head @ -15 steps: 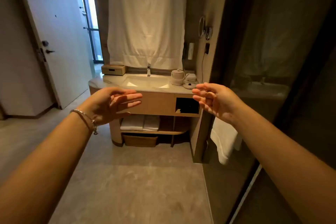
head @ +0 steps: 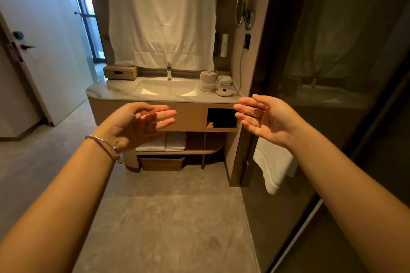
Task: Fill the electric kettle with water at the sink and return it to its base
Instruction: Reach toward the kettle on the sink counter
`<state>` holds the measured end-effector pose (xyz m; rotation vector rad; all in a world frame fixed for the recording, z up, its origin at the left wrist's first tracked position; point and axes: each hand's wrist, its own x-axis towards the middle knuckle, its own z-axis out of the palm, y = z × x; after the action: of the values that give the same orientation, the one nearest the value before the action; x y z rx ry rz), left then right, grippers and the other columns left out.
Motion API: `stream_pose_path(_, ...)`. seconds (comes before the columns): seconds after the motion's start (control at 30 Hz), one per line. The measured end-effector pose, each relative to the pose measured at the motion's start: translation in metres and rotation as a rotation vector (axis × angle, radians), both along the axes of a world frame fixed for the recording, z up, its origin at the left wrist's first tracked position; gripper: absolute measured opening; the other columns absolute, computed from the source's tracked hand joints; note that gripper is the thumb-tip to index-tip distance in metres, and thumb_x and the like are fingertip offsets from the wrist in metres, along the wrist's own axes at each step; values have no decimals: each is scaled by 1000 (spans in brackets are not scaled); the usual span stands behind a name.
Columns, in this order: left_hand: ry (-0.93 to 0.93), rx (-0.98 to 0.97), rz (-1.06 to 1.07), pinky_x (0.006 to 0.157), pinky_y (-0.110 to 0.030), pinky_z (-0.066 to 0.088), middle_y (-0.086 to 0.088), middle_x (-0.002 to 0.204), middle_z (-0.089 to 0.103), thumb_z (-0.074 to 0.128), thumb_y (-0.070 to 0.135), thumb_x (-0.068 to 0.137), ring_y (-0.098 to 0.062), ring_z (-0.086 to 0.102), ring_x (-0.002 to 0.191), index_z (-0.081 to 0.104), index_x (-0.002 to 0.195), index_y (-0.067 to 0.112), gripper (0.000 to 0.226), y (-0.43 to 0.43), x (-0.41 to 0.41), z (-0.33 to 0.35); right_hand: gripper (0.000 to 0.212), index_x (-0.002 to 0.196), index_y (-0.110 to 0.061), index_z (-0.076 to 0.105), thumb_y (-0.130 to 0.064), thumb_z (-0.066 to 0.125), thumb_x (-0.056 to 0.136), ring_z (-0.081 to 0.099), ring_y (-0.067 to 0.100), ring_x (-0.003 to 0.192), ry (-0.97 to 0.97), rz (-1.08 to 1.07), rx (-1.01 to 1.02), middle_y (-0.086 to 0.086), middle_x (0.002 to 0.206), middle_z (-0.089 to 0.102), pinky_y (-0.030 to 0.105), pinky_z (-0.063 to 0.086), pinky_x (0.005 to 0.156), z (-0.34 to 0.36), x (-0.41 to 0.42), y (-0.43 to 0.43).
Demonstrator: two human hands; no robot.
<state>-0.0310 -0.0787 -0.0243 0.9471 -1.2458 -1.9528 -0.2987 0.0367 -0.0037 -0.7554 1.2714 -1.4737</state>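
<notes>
Head view: fingers of the left hand (head: 137, 124) and right hand (head: 268, 117) are straight, loose, holding nothing. Small round white kettle (head: 208, 81) stands upright, far off, at eleven o'clock from the nearer right hand, beside the white sink (head: 164, 88).

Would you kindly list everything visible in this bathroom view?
sink: one, white, set in the counter
faucet: one, silver, behind the sink
electric kettle: one, cream, on the counter right of the sink
kettle base: one, cream, right of the kettle
small folded towel: one, white, behind the kettle base
wooden box: one, tan, counter's back left corner
folded towels: two, white, shelf under the counter
basket: one, brown, below that shelf
hanging towel: one, white, right of the counter
curtain: one, white, behind the faucet
left hand: one, open, empty, before the counter
right hand: one, open, empty, before the counter
</notes>
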Motion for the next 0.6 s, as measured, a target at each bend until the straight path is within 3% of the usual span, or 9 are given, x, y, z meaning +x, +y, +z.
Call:
stream_pose_path(0.13, -4, -34, 47, 87, -40, 46, -5, 105, 72, 47, 21, 87, -18, 69, 96, 64, 108, 12, 28, -26, -14, 3, 26, 98, -13, 67, -28, 46, 94, 72, 14, 71, -1, -10, -30, 3, 85, 76, 22, 55, 55, 3, -20, -23)
stream_pose_path(0.33, 30, -40, 45, 81, -38, 49, -3, 106, 72, 48, 23, 88, -16, 69, 94, 64, 108, 14, 28, -62, -41, 1, 24, 94, -13, 68, -26, 48, 93, 71, 10, 64, -36, -49, -52, -1, 75, 76, 19, 54, 53, 3, -42, -71)
stream_pose_path(0.5, 50, -23, 69, 72, -34, 58, -3, 101, 74, 52, 23, 85, -11, 71, 73, 66, 104, 14, 26, -106, -54, -2, 24, 92, -14, 70, -27, 49, 92, 70, 9, 63, -18, -40, -58, -2, 71, 74, 20, 55, 56, -6, -58, -117)
stream_pose_path(0.6, 22, -47, 39, 75, -34, 57, -3, 101, 74, 53, 24, 83, -8, 64, 64, 67, 104, 13, 27, -141, -62, -2, 24, 92, -14, 70, -27, 50, 92, 70, 9, 63, -15, -43, -51, -2, 70, 74, 20, 55, 56, -11, -65, -153)
